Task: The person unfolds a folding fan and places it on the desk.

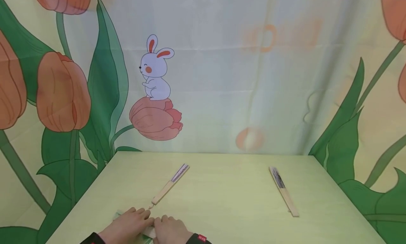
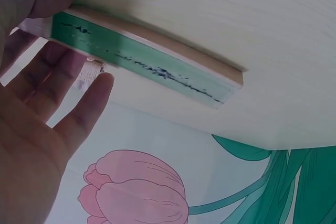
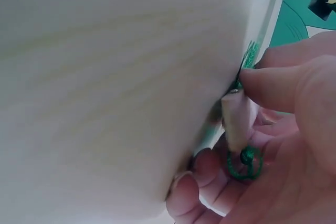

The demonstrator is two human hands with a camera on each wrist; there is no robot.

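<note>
A folded green folding fan (image 2: 142, 59) with pale wooden outer sticks lies low over the table between my hands. The left hand (image 1: 130, 224) holds it, thumb on one side and fingers on the other in the left wrist view. Dark painted marks run along its green folded edge. At the fan's narrow wooden end (image 3: 239, 119), my right hand (image 3: 283, 124) pinches with thumb and fingers. A green cord loop with a bead (image 3: 247, 156) hangs there against the palm. In the head view the hands nearly meet and cover most of the fan.
Two more folded fans lie on the pale table (image 1: 228, 194): a purplish one (image 1: 171, 184) just beyond the left hand and a dark-patterned one (image 1: 283, 191) at the right. Behind the table hangs a curtain (image 1: 209, 78) printed with tulips and a rabbit.
</note>
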